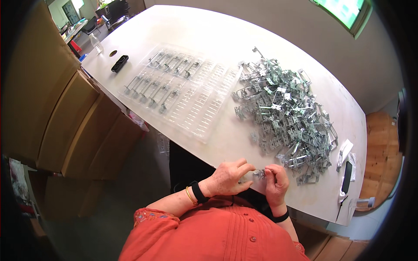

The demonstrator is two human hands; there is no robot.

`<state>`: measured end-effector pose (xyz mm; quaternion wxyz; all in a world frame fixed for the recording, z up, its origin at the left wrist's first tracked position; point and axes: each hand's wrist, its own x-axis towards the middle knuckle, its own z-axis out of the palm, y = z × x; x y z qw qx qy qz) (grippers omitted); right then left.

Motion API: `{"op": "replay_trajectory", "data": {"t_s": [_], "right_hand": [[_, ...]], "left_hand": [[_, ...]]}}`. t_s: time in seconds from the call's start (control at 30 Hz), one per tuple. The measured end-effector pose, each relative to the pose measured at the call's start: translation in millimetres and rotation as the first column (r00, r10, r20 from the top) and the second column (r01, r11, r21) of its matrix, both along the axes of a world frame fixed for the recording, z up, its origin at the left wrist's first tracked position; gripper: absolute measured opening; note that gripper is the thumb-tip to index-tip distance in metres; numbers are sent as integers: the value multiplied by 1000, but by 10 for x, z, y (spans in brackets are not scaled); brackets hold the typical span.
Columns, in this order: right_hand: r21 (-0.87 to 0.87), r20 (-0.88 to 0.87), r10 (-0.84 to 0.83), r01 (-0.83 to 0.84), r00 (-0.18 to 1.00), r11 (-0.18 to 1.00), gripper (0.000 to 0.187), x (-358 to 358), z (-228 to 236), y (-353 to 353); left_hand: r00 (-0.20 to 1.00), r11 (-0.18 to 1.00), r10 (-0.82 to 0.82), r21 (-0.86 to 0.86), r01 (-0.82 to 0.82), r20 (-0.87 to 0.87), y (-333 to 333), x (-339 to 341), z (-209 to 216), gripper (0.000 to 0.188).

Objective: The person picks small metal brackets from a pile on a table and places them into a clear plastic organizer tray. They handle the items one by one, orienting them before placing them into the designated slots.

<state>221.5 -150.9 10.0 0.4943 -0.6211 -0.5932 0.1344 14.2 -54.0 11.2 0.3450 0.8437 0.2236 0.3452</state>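
Working with a clear rectangular plastic tray beyond and left of the grip; curving the left hand, cannot tell if touching, toward a small silver metal fitting pinched in the right hand, before a jumbled silver metal pile. Apparently readying the fitting; probably needing a steady pinch next.

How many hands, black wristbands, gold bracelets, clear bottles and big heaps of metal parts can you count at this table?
Left hand and right hand: 2
Black wristbands: 2
Gold bracelet: 1
Clear bottle: 1
Big heap of metal parts: 1 (single parts overlap too much to count)
Total: 7
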Motion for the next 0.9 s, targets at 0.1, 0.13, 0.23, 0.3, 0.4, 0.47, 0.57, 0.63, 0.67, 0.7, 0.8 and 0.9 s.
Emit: {"op": "replay_trajectory", "data": {"t_s": [0.1, 0.13, 0.23, 0.3, 0.4, 0.47, 0.57, 0.63, 0.67, 0.7, 0.8, 0.9], "right_hand": [[7, 7, 5, -5, 1000, 1000, 7, -17, 8, 8], [6, -11, 5, -5, 1000, 1000, 7, -4, -14, -1], [3, -39, 8, -8, 999, 1000, 7, 29, -62, -10], [4, -21, 13, -13, 1000, 1000, 7, 12, -29, 1], [21, 16, 15, -16, 1000, 1000, 8, 7, -29, 10], [17, -39, 20, -19, 999, 1000, 8, 8, -34, 11], [9, -66, 23, -22, 998, 1000, 7, 25, -61, -4], [-5, -41, 26, -26, 999, 1000, 7, 27, -45, 4], [-13, -18, 26, -26, 1000, 1000, 6, 21, -21, 6], [-21, 3, 25, -25, 1000, 999, 6, 17, -9, 6], [7, -2, 51, -51, 999, 999, 6, 18, -10, 3], [0, -258, 53, -55, 965, 998, 9, 26, -108, -51]], "left_hand": [[1000, 1000, 0, -6, 0, 5, 0, 0, -9, 43], [1000, 1000, -5, -6, 5, 7, 0, -2, -12, 43], [1000, 1000, -12, -5, 12, 8, 5, -4, -31, 43], [1000, 1000, -13, -1, 13, 5, 2, -1, -55, 43], [1000, 1000, -8, 14, 8, 19, 2, 0, -58, 42], [1000, 1000, -5, 13, 4, 26, 7, 2, -40, 42], [1000, 1000, -8, 13, 8, 26, 4, 3, -24, 42], [1000, 1000, -9, 12, 8, 29, 6, 1, -24, 42], [999, 1000, -9, 14, 8, 33, 8, 4, -31, 42], [999, 1000, -10, 17, 9, 34, 7, 7, -37, 42], [999, 1000, -6, 14, 5, 33, 0, 4, -39, 42], [1000, 1000, -9, 3, 9, 25, -4, 8, -33, 42]]}}
